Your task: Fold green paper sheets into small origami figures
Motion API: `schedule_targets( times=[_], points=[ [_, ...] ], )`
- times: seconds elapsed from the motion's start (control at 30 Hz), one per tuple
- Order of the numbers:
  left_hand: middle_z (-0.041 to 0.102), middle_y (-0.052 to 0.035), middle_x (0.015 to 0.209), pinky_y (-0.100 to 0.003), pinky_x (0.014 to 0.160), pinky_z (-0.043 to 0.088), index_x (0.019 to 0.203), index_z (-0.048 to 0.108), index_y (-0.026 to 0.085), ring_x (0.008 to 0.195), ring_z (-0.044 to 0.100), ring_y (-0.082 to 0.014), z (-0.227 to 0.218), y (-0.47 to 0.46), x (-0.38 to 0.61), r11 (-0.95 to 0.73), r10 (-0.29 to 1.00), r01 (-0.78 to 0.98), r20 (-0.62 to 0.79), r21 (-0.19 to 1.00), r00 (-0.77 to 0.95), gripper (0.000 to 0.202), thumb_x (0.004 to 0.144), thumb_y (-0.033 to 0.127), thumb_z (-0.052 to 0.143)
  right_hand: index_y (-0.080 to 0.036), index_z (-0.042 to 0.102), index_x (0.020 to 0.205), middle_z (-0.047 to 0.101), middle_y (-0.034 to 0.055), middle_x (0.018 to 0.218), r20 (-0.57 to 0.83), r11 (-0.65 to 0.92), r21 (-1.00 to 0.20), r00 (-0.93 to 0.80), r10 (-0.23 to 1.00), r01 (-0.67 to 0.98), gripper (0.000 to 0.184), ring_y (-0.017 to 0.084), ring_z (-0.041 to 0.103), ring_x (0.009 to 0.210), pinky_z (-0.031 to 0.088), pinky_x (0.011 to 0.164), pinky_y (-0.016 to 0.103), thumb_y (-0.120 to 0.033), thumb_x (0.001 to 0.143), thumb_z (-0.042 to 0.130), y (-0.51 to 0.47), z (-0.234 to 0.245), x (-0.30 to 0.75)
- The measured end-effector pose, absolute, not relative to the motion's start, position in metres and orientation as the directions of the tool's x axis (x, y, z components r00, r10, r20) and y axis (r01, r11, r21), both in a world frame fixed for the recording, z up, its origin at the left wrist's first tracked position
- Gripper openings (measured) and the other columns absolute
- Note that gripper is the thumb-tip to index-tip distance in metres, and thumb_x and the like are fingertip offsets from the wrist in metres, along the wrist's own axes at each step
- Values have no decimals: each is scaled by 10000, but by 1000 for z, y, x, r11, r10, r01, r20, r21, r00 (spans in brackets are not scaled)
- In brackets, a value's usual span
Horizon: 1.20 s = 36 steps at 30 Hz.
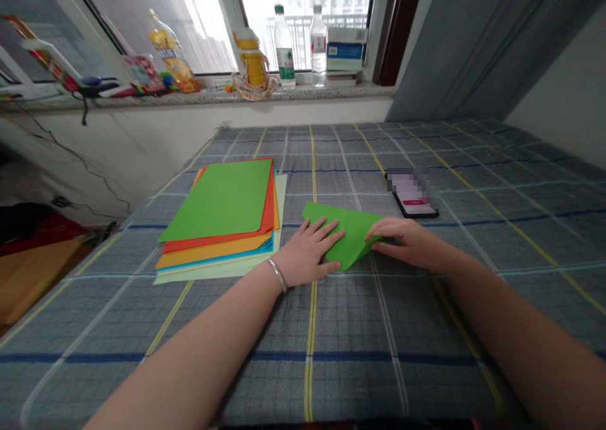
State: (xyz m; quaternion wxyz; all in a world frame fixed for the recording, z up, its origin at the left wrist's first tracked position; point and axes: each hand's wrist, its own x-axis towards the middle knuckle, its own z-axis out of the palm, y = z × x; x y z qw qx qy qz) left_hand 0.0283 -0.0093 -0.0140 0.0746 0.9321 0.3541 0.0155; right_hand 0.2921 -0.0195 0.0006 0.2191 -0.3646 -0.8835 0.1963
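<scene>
A folded green paper point(349, 226) lies on the grey checked bedsheet point(331, 329), shaped like a triangle pointing toward me. My left hand point(308, 253) rests flat on its left part, fingers stretched and spread; a silver bracelet sits on that wrist. My right hand point(406, 240) presses on the paper's right edge with its fingers held together and lying flat.
A stack of coloured paper sheets point(227, 218), green on top, lies to the left. A phone point(411, 194) lies beyond my right hand. Bottles point(284, 48), a box point(347, 48) and clutter line the windowsill. The bed's left edge drops to the floor.
</scene>
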Motion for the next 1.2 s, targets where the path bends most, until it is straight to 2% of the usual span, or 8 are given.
schedule_targets(
  times=[0.17,0.43,0.6,0.7,0.77,0.87,0.97,1.2],
  points=[
    [214,-113,1557,-572,1131,162,1462,285,208,1430,165,-344,-11,-6,27,-733,655,649,-45,202,754,766,829,542,557,-192,646,785,666,35,792,159,521,-523,-523,837,674,246,170,585,731,429,673,299,-380,885,524,-15,-8,290],
    [172,-124,1563,-556,1145,117,1463,273,198,1444,120,-327,-3,-4,26,-706,649,658,-134,262,749,785,803,465,604,-197,519,651,565,-3,649,132,418,-470,-406,904,778,313,142,493,611,316,572,276,-418,873,516,-12,-15,282],
    [168,-121,1566,-532,1158,102,1479,211,160,1449,98,-313,-3,-4,25,-690,658,667,-141,279,740,831,784,398,601,-203,535,682,595,11,681,144,377,-404,-349,926,834,289,154,515,624,320,572,278,-416,874,502,-12,-17,274],
    [191,-102,1564,-511,1160,127,1489,160,169,1451,115,-280,-5,-4,26,-682,667,668,-120,298,735,724,865,362,471,-208,561,712,628,25,721,159,363,-347,-328,931,865,285,164,540,641,336,577,282,-428,879,490,-13,-18,271],
    [221,-99,1557,-496,1158,144,1493,136,173,1446,145,-264,-7,-5,27,-669,689,680,-92,300,718,646,928,390,362,-207,577,740,650,38,761,178,369,-300,-329,928,880,279,177,565,683,355,600,287,-427,884,485,-13,-19,269],
    [250,-107,1546,-487,1156,148,1495,132,150,1440,164,-270,-10,-8,30,-668,709,697,-59,259,702,657,954,486,295,-201,596,791,673,56,819,210,370,-234,-325,922,899,271,198,594,758,377,639,296,-417,897,471,-14,-19,265],
    [266,-90,1543,-487,1151,159,1493,157,160,1440,161,-262,-11,-11,31,-675,712,702,-52,227,701,619,970,479,243,-193,608,830,687,68,863,216,358,-178,-319,923,916,276,212,611,794,384,649,305,-412,910,459,-15,-19,262],
    [247,-83,1550,-505,1146,165,1489,189,165,1435,175,-275,-14,-11,32,-684,712,708,-46,176,700,636,964,512,276,-186,613,868,696,76,926,225,368,-133,-333,916,920,257,215,625,831,399,676,304,-386,917,459,-15,-21,258]
  ],
)
